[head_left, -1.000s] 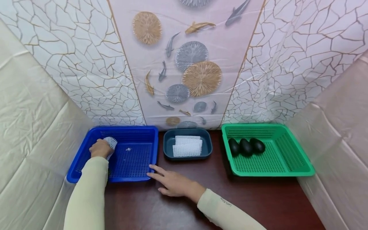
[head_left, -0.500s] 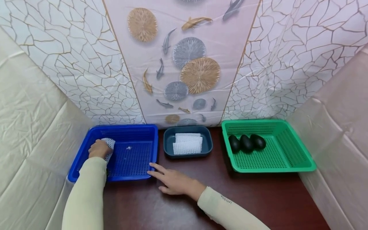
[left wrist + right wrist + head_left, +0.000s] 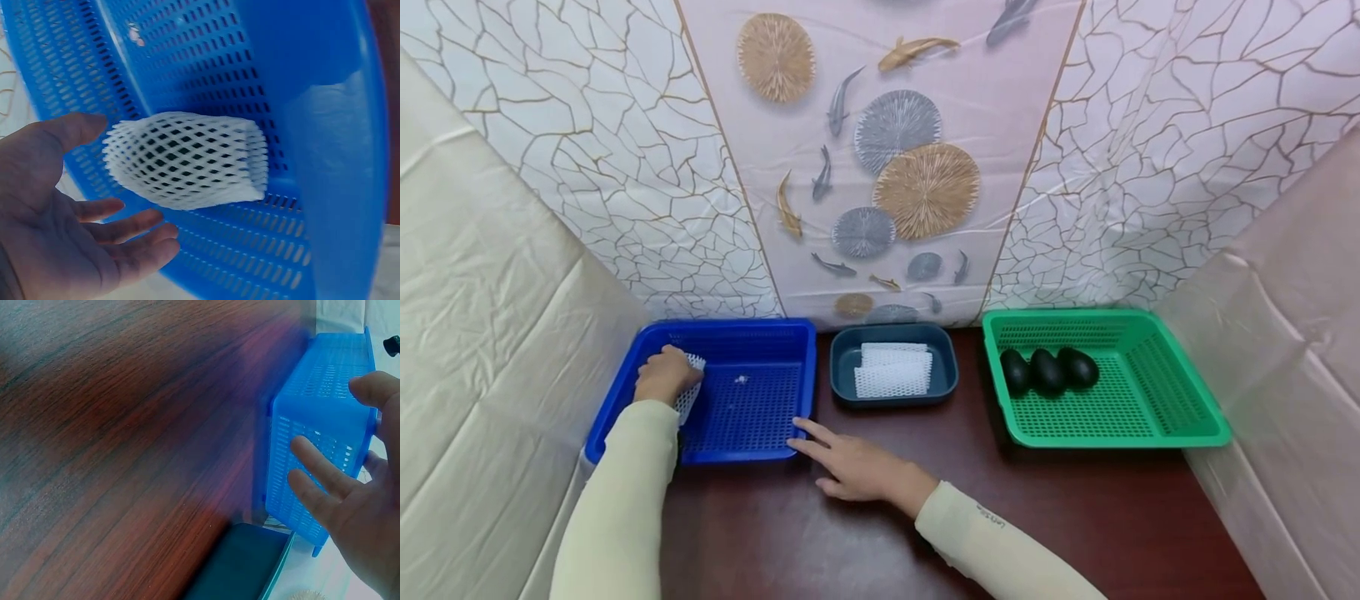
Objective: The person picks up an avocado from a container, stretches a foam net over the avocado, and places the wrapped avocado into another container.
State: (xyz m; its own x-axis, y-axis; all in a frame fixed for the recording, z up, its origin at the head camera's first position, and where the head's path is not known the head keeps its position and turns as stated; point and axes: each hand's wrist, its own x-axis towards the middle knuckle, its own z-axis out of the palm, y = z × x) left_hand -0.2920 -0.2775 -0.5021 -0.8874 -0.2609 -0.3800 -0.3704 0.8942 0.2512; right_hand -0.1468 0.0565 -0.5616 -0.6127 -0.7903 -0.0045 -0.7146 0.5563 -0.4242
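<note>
A white foam net sleeve (image 3: pixel 187 159) with a dark fruit showing through its mesh lies on its side in the blue basket (image 3: pixel 752 417). My left hand (image 3: pixel 664 373) is over the basket's left part, right by the sleeve. In the left wrist view, that left hand (image 3: pixel 69 206) has its thumb and fingers spread loosely, with a gap to the sleeve. My right hand (image 3: pixel 857 468) reaches to the basket's right front corner, its fingertips at the rim. Its fingers (image 3: pixel 322 465) are extended and spread in the right wrist view.
A dark teal tray (image 3: pixel 842 392) holding white foam net sleeves (image 3: pixel 892 375) stands right of the blue basket. Farther right, a green basket (image 3: pixel 1135 417) holds three black egg-shaped fruits (image 3: pixel 1048 372), avocado-like. A small white scrap (image 3: pixel 741 380) is on the blue basket's floor.
My left hand has loosened from its closed grip by the netted fruit and lifted slightly. The right hand stays at the basket rim. The whole head view has shifted slightly.
</note>
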